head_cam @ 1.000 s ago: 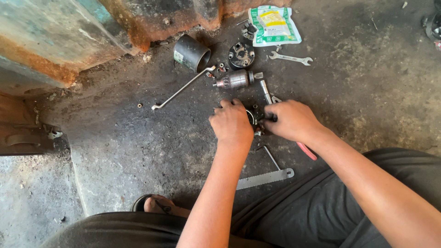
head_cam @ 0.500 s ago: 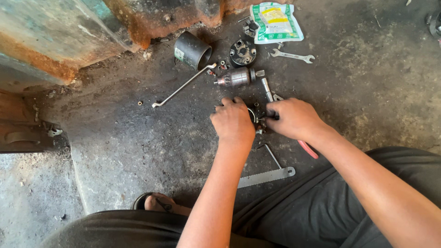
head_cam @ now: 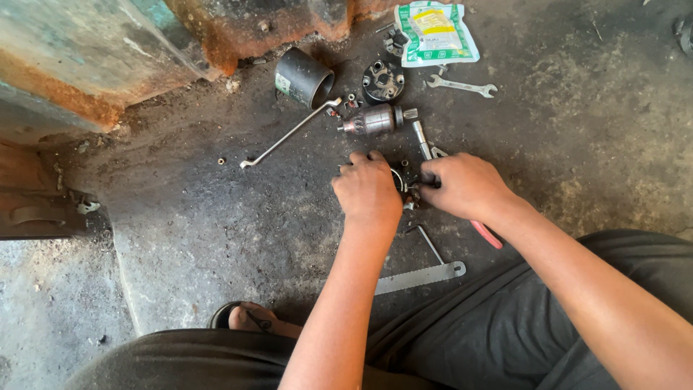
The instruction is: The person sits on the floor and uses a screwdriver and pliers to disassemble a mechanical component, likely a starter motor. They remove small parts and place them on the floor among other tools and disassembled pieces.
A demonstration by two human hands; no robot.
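Small dark metal part (head_cam: pixel 406 180), lying on the oily concrete floor (head_cam: pixel 216 217) between both hands, mostly hidden by them; long axis and heading not readable from what shows. Left hand (head_cam: pixel 368 189) curled over the part's left side, fingers bent down around it, gripping. Right hand (head_cam: pixel 465 186) closed around a pink-handled tool (head_cam: pixel 487 235), handle end sticking out behind the wrist toward lower right, working end aimed left at the part; long axis running lower right to upper left.

Just beyond the hands, a motor armature (head_cam: pixel 375 119) lying on its side, shaft roughly left-right, geared end to the right. Beside it a short socket extension (head_cam: pixel 421 139), nearly upright in the frame. Farther out: a black cylindrical housing (head_cam: pixel 303 76) on its side, a round end plate (head_cam: pixel 382 81), an open-ended wrench (head_cam: pixel 462 87), a green and white packet (head_cam: pixel 435 32). Left of the armature, a long bent rod wrench (head_cam: pixel 289 135), slanting lower left to upper right. Near the knees, a hacksaw blade (head_cam: pixel 419 277) and a small hex key (head_cam: pixel 429 243).
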